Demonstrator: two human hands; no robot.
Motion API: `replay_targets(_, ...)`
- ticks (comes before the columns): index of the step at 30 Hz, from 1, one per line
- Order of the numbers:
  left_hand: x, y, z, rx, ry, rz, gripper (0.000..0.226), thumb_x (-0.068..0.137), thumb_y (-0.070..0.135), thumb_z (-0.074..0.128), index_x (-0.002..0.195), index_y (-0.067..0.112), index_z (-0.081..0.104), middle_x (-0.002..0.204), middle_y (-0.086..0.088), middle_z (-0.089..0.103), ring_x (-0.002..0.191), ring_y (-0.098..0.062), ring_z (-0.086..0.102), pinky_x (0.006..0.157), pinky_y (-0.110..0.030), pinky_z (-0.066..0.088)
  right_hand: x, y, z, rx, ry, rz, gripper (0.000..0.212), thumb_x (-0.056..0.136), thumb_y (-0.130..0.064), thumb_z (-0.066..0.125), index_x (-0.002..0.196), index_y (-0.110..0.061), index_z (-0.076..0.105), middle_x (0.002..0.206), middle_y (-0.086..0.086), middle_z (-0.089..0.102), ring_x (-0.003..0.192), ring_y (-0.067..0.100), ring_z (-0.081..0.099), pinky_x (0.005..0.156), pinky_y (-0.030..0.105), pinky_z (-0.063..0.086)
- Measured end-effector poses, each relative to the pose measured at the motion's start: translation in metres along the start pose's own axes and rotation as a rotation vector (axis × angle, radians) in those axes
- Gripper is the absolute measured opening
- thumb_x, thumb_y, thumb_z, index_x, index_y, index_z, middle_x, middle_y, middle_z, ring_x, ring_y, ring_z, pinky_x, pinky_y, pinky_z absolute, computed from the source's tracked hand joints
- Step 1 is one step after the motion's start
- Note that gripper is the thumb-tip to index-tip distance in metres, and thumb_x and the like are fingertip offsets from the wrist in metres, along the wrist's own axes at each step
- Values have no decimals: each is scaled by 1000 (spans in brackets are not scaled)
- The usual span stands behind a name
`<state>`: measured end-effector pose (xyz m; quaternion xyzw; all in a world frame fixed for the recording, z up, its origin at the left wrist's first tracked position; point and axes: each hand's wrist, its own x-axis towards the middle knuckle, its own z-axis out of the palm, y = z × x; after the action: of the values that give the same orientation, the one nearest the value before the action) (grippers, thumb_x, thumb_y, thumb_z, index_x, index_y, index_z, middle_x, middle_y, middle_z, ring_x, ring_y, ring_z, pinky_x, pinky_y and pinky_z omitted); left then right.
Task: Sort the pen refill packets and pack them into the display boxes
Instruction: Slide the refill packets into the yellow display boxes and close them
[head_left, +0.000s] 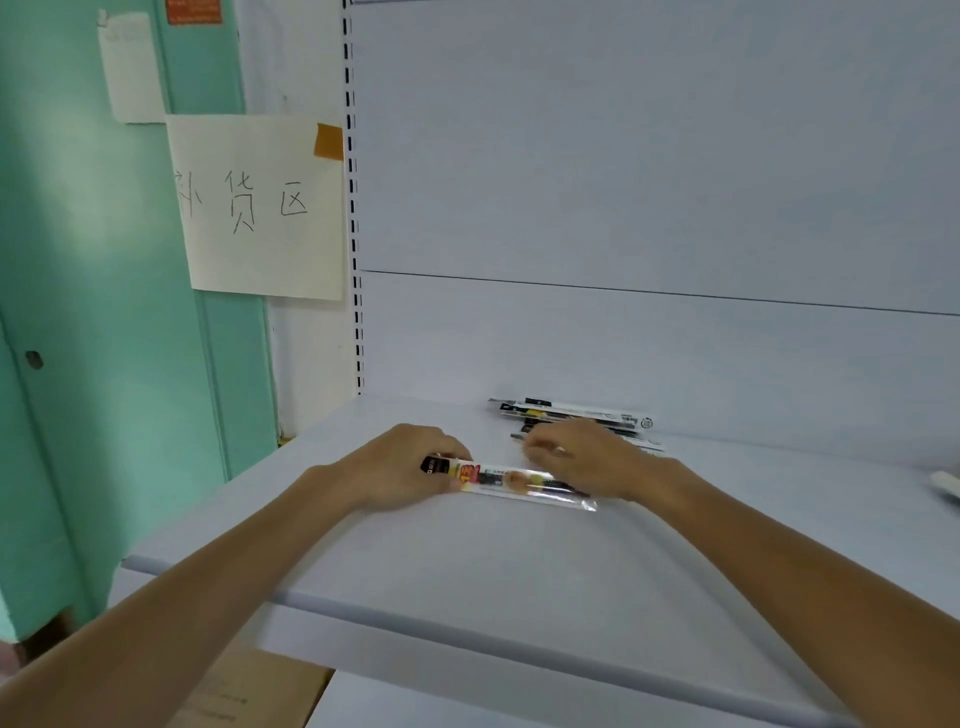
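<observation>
**Sorting refills on shelf, no packing yet**

Mid sorting step. Holding a single packet (519, 483) by its black end with left hand (405, 467), fingers and thumb clamped on it. Rest of it lying flat along the shelf (467, 571), pointing right. Reaching with right hand (592, 457) over the pile of packets (582, 413) at the back, fingertips (536, 448) curled down at its near edge. Pinching or only touching: cannot tell. No display boxes in view. Next, probably: matching by print, then finding a box. Calls for lifting one thin sleeve without dragging neighbours.
</observation>
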<state>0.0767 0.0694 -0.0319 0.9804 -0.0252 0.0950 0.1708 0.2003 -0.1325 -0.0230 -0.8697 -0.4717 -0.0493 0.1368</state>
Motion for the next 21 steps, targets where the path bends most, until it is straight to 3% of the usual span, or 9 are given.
replay_targets(3, 1, -2, 2, 1, 30, -21, 19, 90, 24, 55, 108, 27, 60, 98, 6, 60, 90, -12, 55, 80, -25, 43, -1, 23, -3, -104, 64, 113, 24, 92, -19, 40, 89, -12, 62, 94, 1, 65, 89, 20, 58, 82, 34, 45)
replay_targets(6, 4, 2, 6, 49, 51, -21, 25, 90, 17, 46, 110, 25, 57, 99, 6, 56, 92, -13, 52, 79, -25, 41, -7, 9, -7, 220, -21, 79, 33, 87, -50, 52, 95, -19, 62, 93, -7, 64, 86, 10, 56, 79, 27, 43)
replay_targets(8, 7, 9, 8, 114, 31, -23, 25, 89, 20, 44, 111, 25, 55, 96, 5, 50, 91, -15, 48, 75, -27, 35, -7, -3, -2, 99, -126, 18, 46, 80, -59, 56, 108, -23, 59, 100, -7, 59, 89, 10, 52, 77, 26, 41)
replay_targets(11, 9, 27, 7, 254, -18, -53, 26, 88, 31, 46, 112, 25, 53, 97, 5, 47, 91, -15, 44, 77, -29, 29, -7, -10, 1, 15, -106, -37, 28, 86, -43, 57, 80, -17, 52, 75, -3, 48, 70, 14, 43, 59, 28, 31)
replay_targets(14, 11, 45, 10, 535, 64, 70, 34, 88, 40, 42, 115, 20, 45, 105, 2, 49, 99, -19, 47, 85, -32, 31, -15, -12, -8, 106, -80, -36, 34, 90, -37, 57, 66, -23, 38, 66, -7, 40, 59, 9, 35, 55, 26, 26)
replay_targets(17, 15, 63, 18, 571, 180, 214, 37, 87, 36, 27, 113, 14, 42, 104, -1, 52, 97, -24, 52, 80, -31, 32, -31, -8, -17, 293, 16, 10, 23, 85, -39, 64, 78, -21, 52, 74, -10, 50, 68, 6, 44, 61, 22, 33)
replay_targets(19, 20, 78, 21, 427, 159, 171, 26, 91, 29, 35, 109, 13, 40, 103, -1, 51, 94, -25, 52, 74, -32, 33, -47, 3, -24, 456, 151, 115, 23, 84, -42, 63, 94, -21, 61, 91, -13, 60, 87, 4, 54, 73, 17, 40)
replay_targets(21, 26, 91, 21, 287, 128, 102, 16, 92, 27, 41, 101, 14, 36, 95, 2, 45, 87, -24, 47, 70, -31, 32, -65, 18, -31, 583, 382, 231, 30, 91, -44, 50, 102, -19, 62, 102, -7, 63, 98, 13, 56, 75, 13, 38)
